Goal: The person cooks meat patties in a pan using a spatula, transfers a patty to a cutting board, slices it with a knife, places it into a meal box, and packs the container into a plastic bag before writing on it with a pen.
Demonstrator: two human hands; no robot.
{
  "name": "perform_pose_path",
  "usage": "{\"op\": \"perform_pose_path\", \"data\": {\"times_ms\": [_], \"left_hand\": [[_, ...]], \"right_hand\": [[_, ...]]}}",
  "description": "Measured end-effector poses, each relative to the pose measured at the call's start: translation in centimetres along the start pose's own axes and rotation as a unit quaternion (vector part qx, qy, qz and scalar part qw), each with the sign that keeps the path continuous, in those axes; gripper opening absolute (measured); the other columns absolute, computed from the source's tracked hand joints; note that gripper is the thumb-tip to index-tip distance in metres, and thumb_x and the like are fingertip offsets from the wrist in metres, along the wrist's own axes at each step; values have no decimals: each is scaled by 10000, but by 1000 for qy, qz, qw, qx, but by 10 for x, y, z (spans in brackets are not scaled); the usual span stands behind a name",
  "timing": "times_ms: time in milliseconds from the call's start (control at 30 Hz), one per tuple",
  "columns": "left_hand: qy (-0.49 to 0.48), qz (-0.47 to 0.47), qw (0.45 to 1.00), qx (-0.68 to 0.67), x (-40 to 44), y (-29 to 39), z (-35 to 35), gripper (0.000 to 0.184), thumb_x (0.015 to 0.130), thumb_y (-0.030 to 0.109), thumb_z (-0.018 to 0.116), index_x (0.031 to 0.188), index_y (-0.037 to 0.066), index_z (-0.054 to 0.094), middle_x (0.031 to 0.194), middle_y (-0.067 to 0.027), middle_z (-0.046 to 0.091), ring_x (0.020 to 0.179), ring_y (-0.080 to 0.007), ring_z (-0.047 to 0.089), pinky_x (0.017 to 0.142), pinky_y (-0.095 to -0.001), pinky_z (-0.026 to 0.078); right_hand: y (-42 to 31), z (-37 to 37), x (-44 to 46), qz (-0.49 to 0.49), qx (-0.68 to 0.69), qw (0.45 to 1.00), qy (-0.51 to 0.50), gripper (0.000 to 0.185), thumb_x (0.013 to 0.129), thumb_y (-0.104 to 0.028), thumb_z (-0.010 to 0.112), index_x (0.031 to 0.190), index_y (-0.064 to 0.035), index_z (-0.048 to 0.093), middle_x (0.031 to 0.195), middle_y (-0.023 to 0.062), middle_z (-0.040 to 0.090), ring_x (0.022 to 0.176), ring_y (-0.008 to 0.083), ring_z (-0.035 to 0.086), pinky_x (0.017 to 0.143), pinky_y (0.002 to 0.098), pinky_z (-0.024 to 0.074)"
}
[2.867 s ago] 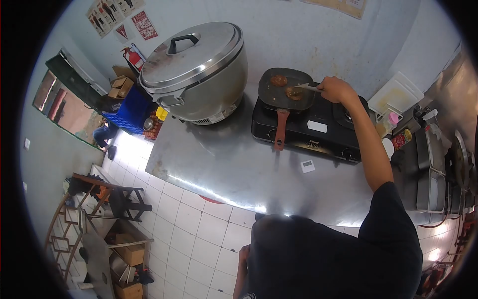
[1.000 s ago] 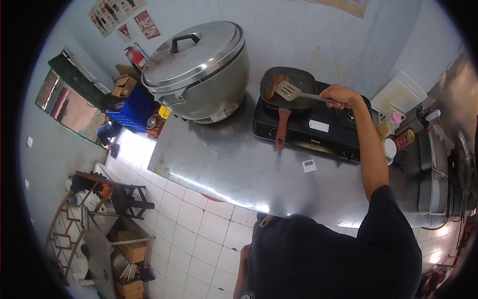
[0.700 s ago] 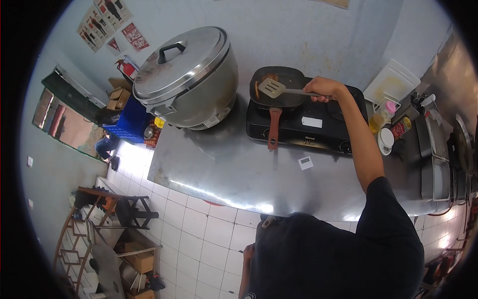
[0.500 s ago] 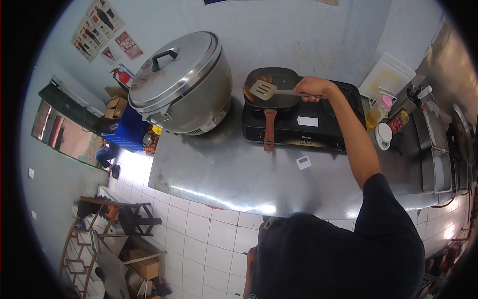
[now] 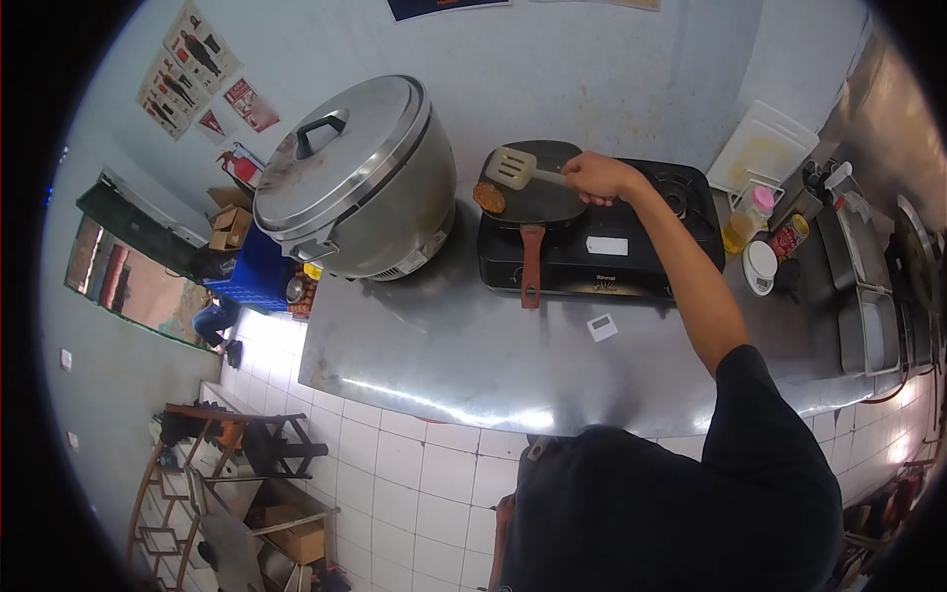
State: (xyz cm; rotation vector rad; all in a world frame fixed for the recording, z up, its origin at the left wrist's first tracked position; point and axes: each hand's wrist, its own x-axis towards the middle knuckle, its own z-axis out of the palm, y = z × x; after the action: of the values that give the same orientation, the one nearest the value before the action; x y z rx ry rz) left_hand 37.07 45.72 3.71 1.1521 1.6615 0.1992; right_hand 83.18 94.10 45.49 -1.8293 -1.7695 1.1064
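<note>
Browned patty [image 5: 488,197] at left edge of pan [image 5: 552,204], left of right hand [image 5: 598,180], fingers wrapped around spatula [image 5: 511,169]

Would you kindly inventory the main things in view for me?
Table: one, silver, centre.
Lidded cooker: one, grey, table's left.
Stove: one, black, right of cooker.
Pan: one, black, on stove.
Patty: one visible, brown, pan's left edge.
Spatula: one, beige, over pan.
Timer: one, white, before stove.
Scale: one, white, right of stove.
Bottle: one, pink-topped, behind scale.
Crate: one, blue, left of cooker.
Right hand: one, bare, on spatula.
Left arm: one, bare, bottom centre.
</note>
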Motion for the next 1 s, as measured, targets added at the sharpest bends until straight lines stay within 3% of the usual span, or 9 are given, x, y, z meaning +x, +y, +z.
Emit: {"op": "perform_pose_path", "data": {"times_ms": [100,200,300,400,500,600,800,900,1000], "left_hand": [[-26,55,996,70,4,-1,-4,412,947,313,398,1110,45,666,1112,-207,652,1077,-363,604,926,-424,454],[21,54,997,55,3,-8,1,410,943,304,399,1114,35,657,1127,-214,643,1082,-375,597,923,-433,456],[-6,103,981,166,6,-19,2,404,941,304,405,1139,45,642,1154,-215,630,1104,-390,578,936,-442,453],[-22,1,995,95,5,-16,5,392,936,299,417,1144,51,639,1166,-216,623,1114,-395,568,949,-448,450],[-17,19,995,100,0,-8,1,387,936,300,432,1149,52,640,1173,-218,620,1119,-383,571,954,-438,450],[-4,31,997,76,3,-11,2,391,942,310,446,1150,44,642,1163,-218,627,1113,-364,583,941,-431,458],[18,3,1000,-4,3,-15,5,414,948,337,456,1188,44,624,1174,-229,618,1118,-370,580,955,-419,453],[20,-38,997,-64,0,-12,3,416,948,339,468,1193,41,624,1185,-234,610,1114,-363,585,948,-411,459],[28,-3,1000,-7,-4,-12,6,417,947,345,467,1180,42,634,1189,-234,611,1114,-362,587,944,-417,462]], "right_hand": [[-8,8,4,-14,-9,1000,-11,445,909,-219,518,1309,-23,526,596,30,551,414,102,483,376,269,409],[-10,15,9,-25,-19,999,-14,456,913,-213,518,1328,-26,505,591,27,545,421,99,488,379,272,417],[-18,21,7,-26,-40,998,38,413,881,-169,479,1264,-45,572,662,86,621,473,179,569,452,325,483],[-30,23,5,-65,-104,988,97,388,866,-172,506,1227,-76,611,826,139,686,656,265,667,614,379,544],[-32,24,6,-199,-252,925,205,363,870,-171,550,1216,-92,625,1022,153,684,866,314,665,755,418,533],[-52,16,-6,-135,-270,942,146,363,855,-172,581,1212,-171,642,1075,122,675,992,330,623,863,446,495],[-62,24,0,-190,-324,917,132,373,808,-95,584,1152,-198,683,1085,114,678,997,318,640,850,433,516],[-61,19,1,-192,-340,913,118,369,809,-131,604,1168,-180,673,1033,142,680,940,346,637,820,445,510],[-58,1,-6,-187,-368,901,135,364,792,-107,600,1142,-157,686,1030,144,683,958,345,639,831,442,511]]}}
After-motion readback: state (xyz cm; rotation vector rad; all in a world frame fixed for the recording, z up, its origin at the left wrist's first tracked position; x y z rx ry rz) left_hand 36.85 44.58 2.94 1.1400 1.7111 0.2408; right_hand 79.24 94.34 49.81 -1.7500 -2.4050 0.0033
